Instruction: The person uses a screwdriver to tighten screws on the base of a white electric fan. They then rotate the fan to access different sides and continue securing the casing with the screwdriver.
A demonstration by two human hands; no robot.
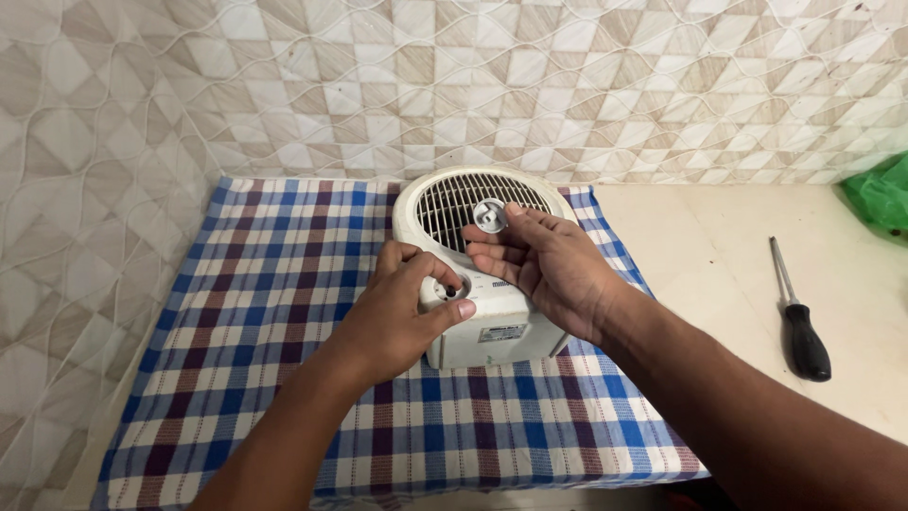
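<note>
At far left we see a patterned tiled wall (85, 189) running down beside a blue, white and maroon checked cloth (236, 312) spread over the counter. Moving in, our left hand (402, 317) curls around the near left corner of a small cream fan heater (478, 274) that lies on its back on the cloth, the thumb resting just beside a round control knob (452, 287) and the fingers wrapped over the casing edge; it grips the body, bracing it. At the centre, the heater's round slatted grille (473, 203) faces up, with a small pale hub (490, 215) at its middle. Our right hand (544, 260) lies across the lower right of the grille, fingers loosely extended and fingertips (515, 213) touching or just beside that hub; it clasps nothing that we can make out. We judge the work to be at an early stage of inspection or opening: the casing looks whole and the grille is in place. The next move, as we read it, calls for a steady hold from the left hand while the right works at the hub or grille with care, since thin plastic slats may snap. Further right, the bare cream counter (700, 265) carries a black-handled screwdriver (799, 317), well apart from both hands and untouched, and at the far right edge something green (880, 194), perhaps a bag, pokes into view.
</note>
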